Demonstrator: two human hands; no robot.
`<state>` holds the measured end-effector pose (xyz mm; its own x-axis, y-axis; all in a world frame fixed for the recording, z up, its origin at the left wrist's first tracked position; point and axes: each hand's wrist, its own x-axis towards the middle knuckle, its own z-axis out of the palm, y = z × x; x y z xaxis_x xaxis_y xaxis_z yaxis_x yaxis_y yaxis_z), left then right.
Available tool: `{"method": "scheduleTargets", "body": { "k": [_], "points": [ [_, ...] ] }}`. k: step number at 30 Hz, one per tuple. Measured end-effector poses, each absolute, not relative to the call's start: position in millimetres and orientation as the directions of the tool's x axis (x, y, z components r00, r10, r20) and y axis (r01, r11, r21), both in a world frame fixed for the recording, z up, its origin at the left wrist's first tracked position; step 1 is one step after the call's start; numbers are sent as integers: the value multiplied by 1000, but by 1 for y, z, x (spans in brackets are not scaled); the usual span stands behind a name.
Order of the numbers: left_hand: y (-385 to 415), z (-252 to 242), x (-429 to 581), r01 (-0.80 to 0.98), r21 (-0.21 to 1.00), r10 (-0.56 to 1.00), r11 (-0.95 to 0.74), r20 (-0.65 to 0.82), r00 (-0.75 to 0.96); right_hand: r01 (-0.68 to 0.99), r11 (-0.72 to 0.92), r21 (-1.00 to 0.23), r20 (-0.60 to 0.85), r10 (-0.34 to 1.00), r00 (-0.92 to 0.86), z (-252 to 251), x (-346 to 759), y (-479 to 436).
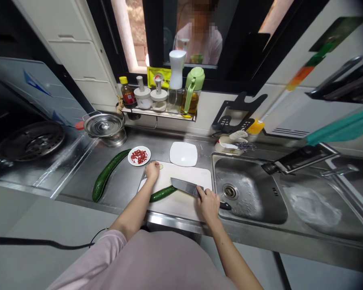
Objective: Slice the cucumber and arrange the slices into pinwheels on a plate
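A white cutting board (187,177) lies on the steel counter beside the sink. On it rests a green cucumber (162,194), its right end under the blade of a cleaver (184,186). My right hand (208,203) is closed round the cleaver's handle at the board's right edge. My left hand (152,170) sits at the board's far left corner with its fingers curled, next to a small pale cucumber slice (161,166). Whether it pinches anything I cannot make out.
A whole cucumber (108,174) lies on the counter at left. A small plate of red bits (139,156) and a white square plate (183,154) stand behind the board. A steel sink (248,189) is right, a lidded pot (104,127) and a stove left, bottles on a shelf (160,110).
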<state>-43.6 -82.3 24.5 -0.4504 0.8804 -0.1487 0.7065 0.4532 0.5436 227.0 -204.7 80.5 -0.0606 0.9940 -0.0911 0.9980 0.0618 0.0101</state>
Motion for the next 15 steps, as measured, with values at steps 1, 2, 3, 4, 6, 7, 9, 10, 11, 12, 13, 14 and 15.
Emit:
{"method": "scheduleTargets", "body": {
  "k": [1, 2, 3, 4, 6, 7, 9, 10, 11, 12, 13, 14, 15],
  "points": [
    [-82, 24, -44, 721, 532, 886, 444, -144, -440, 998, 61, 10, -93, 994, -60, 80, 227, -205],
    [-82, 24, -44, 731, 525, 892, 436, -143, -429, 998, 59, 9, -95, 994, -58, 80, 227, -204],
    [-81, 23, -44, 738, 521, 896, 429, -142, -420, 998, 56, 9, -97, 994, -55, 80, 227, -204],
    [-81, 22, -44, 742, 520, 899, 423, -141, -414, 999, 52, 8, -98, 994, -51, 80, 227, -204],
    [-81, 22, -44, 747, 519, 904, 415, -138, -406, 999, 48, 4, -101, 994, -47, 79, 227, -204],
    [-81, 22, -44, 750, 518, 905, 411, -135, -403, 999, 45, 0, -101, 994, -44, 79, 227, -204],
    [-82, 22, -44, 763, 507, 910, 401, -127, -394, 999, 40, -10, -99, 994, -41, 79, 227, -205],
    [-82, 23, -43, 773, 497, 914, 394, -121, -388, 999, 37, -15, -99, 994, -38, 80, 227, -205],
    [-83, 24, -42, 785, 484, 917, 388, -115, -382, 999, 33, -20, -100, 994, -35, 80, 227, -205],
    [-84, 26, -42, 795, 471, 920, 381, -109, -376, 999, 29, -25, -102, 994, -32, 80, 227, -205],
    [-85, 27, -41, 803, 463, 922, 376, -103, -373, 999, 25, -30, -105, 994, -28, 81, 227, -205],
    [-86, 29, -41, 804, 463, 922, 374, -95, -375, 999, 21, -35, -110, 994, -24, 81, 226, -205],
    [-87, 31, -40, 796, 473, 919, 377, -83, -386, 999, 15, -43, -116, 993, -20, 81, 226, -205]
  ]
}}
